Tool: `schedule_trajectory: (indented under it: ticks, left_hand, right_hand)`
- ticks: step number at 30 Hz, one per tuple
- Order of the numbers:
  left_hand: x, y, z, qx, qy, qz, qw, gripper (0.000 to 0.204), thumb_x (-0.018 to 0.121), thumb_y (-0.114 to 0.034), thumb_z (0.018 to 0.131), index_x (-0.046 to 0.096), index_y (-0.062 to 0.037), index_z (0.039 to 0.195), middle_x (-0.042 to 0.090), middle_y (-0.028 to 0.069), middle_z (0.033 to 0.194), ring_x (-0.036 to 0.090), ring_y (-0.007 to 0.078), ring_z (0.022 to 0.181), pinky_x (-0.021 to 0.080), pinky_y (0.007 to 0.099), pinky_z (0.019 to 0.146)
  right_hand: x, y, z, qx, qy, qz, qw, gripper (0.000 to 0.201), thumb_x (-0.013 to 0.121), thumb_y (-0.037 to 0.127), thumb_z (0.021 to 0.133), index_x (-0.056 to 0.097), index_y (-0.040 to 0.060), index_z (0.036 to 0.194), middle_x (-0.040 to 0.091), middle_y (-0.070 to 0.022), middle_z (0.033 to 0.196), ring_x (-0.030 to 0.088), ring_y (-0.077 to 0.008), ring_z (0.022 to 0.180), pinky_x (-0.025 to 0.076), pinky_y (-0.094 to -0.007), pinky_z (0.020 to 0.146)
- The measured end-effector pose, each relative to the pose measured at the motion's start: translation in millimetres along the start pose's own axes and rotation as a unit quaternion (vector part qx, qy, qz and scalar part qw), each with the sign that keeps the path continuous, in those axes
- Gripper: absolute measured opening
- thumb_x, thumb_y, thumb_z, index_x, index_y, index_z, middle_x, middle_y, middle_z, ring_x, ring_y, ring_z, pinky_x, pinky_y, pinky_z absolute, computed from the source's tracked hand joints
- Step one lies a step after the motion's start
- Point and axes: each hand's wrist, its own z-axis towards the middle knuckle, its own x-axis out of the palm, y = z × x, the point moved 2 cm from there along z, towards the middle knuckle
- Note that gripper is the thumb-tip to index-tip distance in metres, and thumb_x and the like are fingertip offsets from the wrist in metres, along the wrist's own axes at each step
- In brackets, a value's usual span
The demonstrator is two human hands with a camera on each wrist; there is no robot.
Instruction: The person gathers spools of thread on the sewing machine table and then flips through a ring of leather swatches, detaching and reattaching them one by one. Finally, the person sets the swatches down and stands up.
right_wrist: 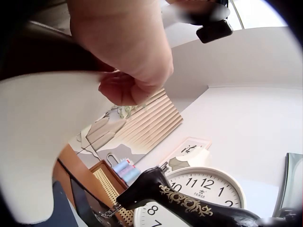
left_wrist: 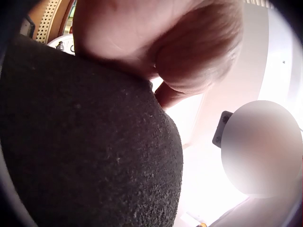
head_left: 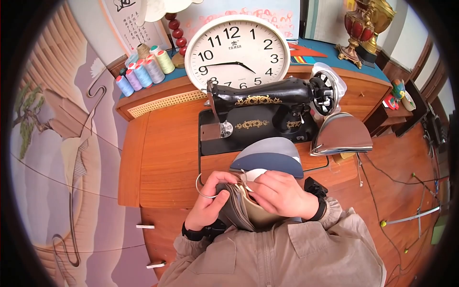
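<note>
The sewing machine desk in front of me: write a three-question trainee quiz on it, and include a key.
1. What stands directly behind the black sewing machine with gold ornament?
A) a round clock with a white face
B) a green glass bottle
C) a wire basket

2. True or false: the person's left hand grips a bundle of thin grey and cream sheets.

3. Fill in: in the head view, the pastel thread spools stand to the ____ of the clock.

Key: 1. A; 2. true; 3. left
</note>
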Motion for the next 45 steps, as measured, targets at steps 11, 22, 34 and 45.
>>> schedule_trajectory:
  ticks: [11, 22, 34, 45]
  left_hand:
    - [0, -9, -1, 0.030, -0.046, -0.031, 0.998, 0.045, 0.047, -0.032, 0.101, 0.041, 0.0005, 0.131, 0.054, 0.0125, 0.118, 0.052, 0.0187, 0.108, 0.038, 0.0332, 0.097]
    - [-19, 0, -14, 0.016, -0.032, -0.041, 0.999, 0.026, 0.045, -0.018, 0.101, 0.046, 0.0001, 0.119, 0.055, 0.0109, 0.116, 0.052, 0.0179, 0.110, 0.038, 0.0330, 0.099]
    - [-22, 1, -6, 0.072, -0.008, 0.032, 0.997, 0.024, 0.046, -0.025, 0.101, 0.049, -0.0023, 0.110, 0.056, 0.0148, 0.108, 0.053, 0.0228, 0.103, 0.039, 0.0376, 0.096]
    - [-5, -4, 1, 0.007, -0.032, -0.002, 0.999, 0.026, 0.046, -0.026, 0.102, 0.048, -0.0028, 0.112, 0.055, 0.0103, 0.111, 0.050, 0.0178, 0.105, 0.037, 0.0338, 0.097]
  right_hand:
    - [7, 4, 7, 0.135, 0.047, 0.263, 0.954, 0.016, 0.057, 0.004, 0.090, 0.059, -0.0007, 0.105, 0.058, -0.0115, 0.086, 0.060, -0.0291, 0.079, 0.048, -0.0365, 0.069]
    - [58, -69, -4, 0.234, 0.084, 0.008, 0.969, 0.017, 0.067, 0.007, 0.081, 0.068, 0.0028, 0.097, 0.064, -0.0121, 0.092, 0.061, -0.0313, 0.088, 0.051, -0.0393, 0.075]
    - [72, -74, -8, 0.178, 0.092, -0.079, 0.976, 0.017, 0.065, 0.008, 0.079, 0.068, 0.0048, 0.096, 0.063, -0.0072, 0.089, 0.060, -0.0293, 0.083, 0.051, -0.0394, 0.072]
    - [16, -30, 11, 0.290, -0.011, 0.379, 0.879, 0.015, 0.056, 0.006, 0.096, 0.062, -0.0034, 0.106, 0.060, -0.0063, 0.091, 0.056, -0.0128, 0.084, 0.044, -0.0263, 0.075]
